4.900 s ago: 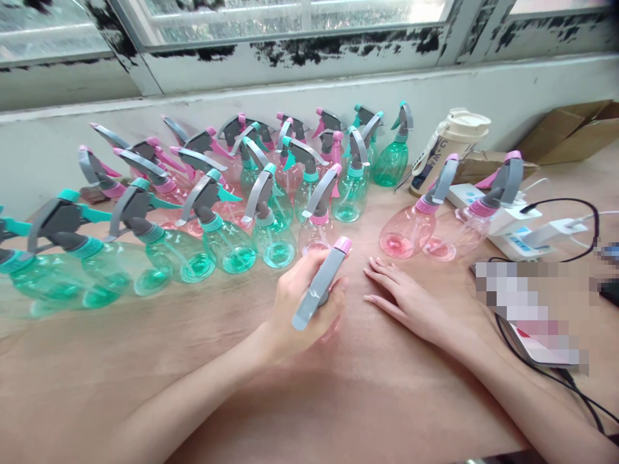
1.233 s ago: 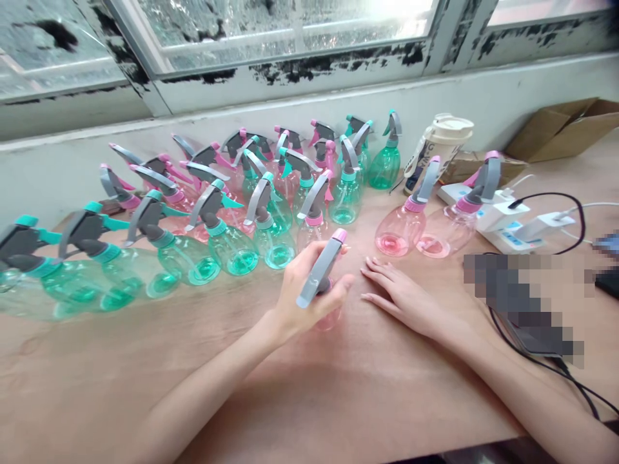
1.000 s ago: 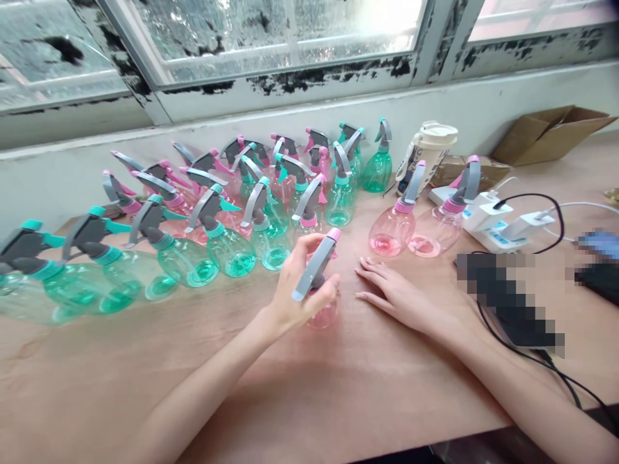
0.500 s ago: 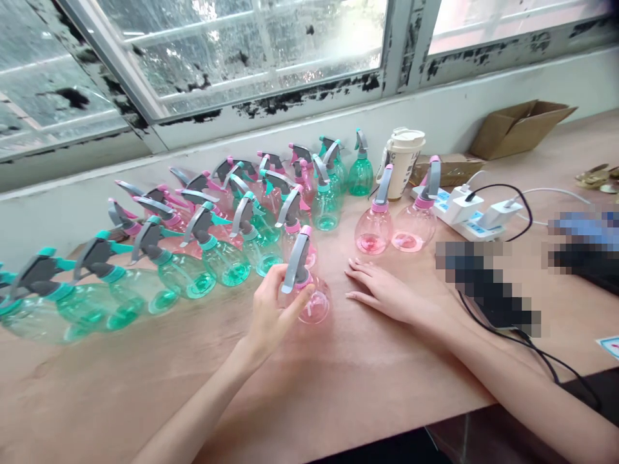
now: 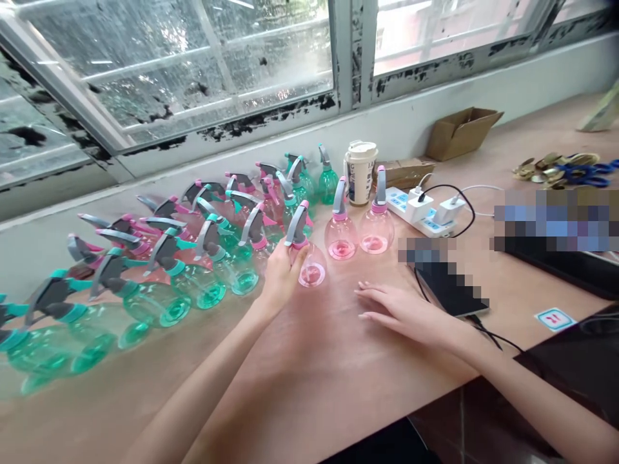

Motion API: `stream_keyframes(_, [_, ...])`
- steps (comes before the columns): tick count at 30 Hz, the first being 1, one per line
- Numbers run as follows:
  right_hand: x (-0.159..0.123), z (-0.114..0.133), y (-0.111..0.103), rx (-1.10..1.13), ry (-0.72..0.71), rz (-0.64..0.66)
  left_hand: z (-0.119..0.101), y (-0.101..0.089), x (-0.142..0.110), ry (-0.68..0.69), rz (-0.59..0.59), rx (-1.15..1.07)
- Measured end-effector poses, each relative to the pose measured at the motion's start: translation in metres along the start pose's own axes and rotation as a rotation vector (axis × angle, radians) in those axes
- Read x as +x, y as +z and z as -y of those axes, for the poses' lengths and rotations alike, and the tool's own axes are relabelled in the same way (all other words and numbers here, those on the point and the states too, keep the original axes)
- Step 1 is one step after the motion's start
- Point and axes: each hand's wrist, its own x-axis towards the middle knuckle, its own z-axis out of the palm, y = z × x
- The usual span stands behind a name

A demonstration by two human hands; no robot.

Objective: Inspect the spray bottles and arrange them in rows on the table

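A clear pink spray bottle (image 5: 313, 265) with a grey trigger is in the grasp of my left hand (image 5: 283, 274), its fingers wrapped around the neck and upper body. My right hand (image 5: 394, 306) rests on the wooden table (image 5: 309, 361), fingers stretched out, holding nothing. Beyond it stand two more pink spray bottles, one nearer the middle (image 5: 341, 238) and one to its right (image 5: 376, 231). To the left, rows of green spray bottles (image 5: 210, 293) and pink ones reach along the wall; many overlap and hide each other.
A lidded paper cup (image 5: 360, 171) stands near the wall. Right of it are a cardboard piece (image 5: 403, 174), an open cardboard box (image 5: 461, 135) and a white power strip (image 5: 425, 216) with chargers and cables. A dark, partly blurred device (image 5: 459, 287) lies right of my right hand.
The view has turned to the right. My left hand has moved the pink spray bottle away from me, toward the other bottles. My right hand stays on the table.
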Motion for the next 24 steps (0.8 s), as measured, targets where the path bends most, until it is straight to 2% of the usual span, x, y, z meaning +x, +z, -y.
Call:
stream_keyframes(5, [-0.011,-0.001,-0.012,-0.006,0.039,-0.005,0.001,0.009,0.017,-0.021,-0.018,0.004])
stream_keyframes(11, [-0.012,-0.003,-0.016,-0.001,0.051,-0.013,0.009,0.018,0.032,-0.045,-0.054,-0.003])
stream_keyframes(16, [-0.013,-0.001,-0.019,-0.001,0.035,-0.052,0.009,0.023,0.034,-0.065,-0.072,-0.013])
stream_keyframes(20, [-0.029,-0.003,-0.022,-0.026,0.025,-0.209,0.002,0.019,0.010,-0.047,-0.070,-0.010])
stream_keyframes(24, [-0.058,-0.019,-0.025,-0.118,0.067,-0.458,-0.001,0.010,-0.037,-0.024,-0.015,-0.028])
